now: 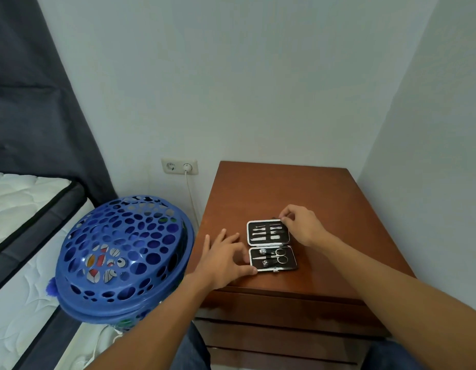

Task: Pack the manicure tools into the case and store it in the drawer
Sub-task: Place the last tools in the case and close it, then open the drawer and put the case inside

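Observation:
A black manicure case point(271, 245) with a silver rim lies open flat on the brown wooden nightstand point(285, 188). Its far half holds several slim metal tools point(268, 232); its near half holds scissors point(281, 256) and clippers. My right hand point(302, 225) pinches the far right corner of the case's far half. My left hand point(226, 259) rests on the nightstand with its thumb touching the near left corner of the case. The drawers point(285, 305) at the nightstand's front are shut.
A blue perforated laundry basket point(119, 260) stands left of the nightstand, close to my left arm. A mattress point(20, 209) lies further left. A wall socket point(179, 166) with a white cord sits behind. Walls close the corner at the back and right.

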